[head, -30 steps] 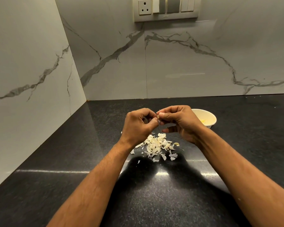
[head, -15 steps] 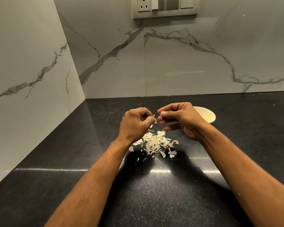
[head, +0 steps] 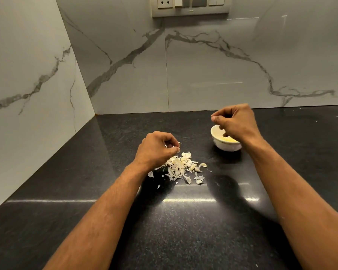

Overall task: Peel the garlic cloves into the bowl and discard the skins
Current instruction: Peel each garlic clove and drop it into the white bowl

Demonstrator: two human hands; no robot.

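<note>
A small white bowl (head: pixel 222 146) stands on the black counter, with pale yellow peeled garlic (head: pixel 229 140) inside. My right hand (head: pixel 235 121) hovers over the bowl with its fingers curled and thumb and forefinger pinched together; the clove between them is hidden. To the left, my left hand (head: pixel 155 149) hangs just above a heap of garlic skins (head: pixel 179 166) and pinches a white flake of skin (head: pixel 179 143). A couple of small cloves (head: pixel 197 168) lie at the heap's right edge.
The dark speckled counter (head: pixel 174 230) runs into a corner of marble-look walls on the left and behind. A switch and socket plate (head: pixel 191 5) sits high on the back wall. Loose skin flakes (head: pixel 199 179) lie scattered in front of the heap.
My hands have parted. The right hand moved right and away, from the left hand to above the bowl. The left hand dropped toward the skin heap.
</note>
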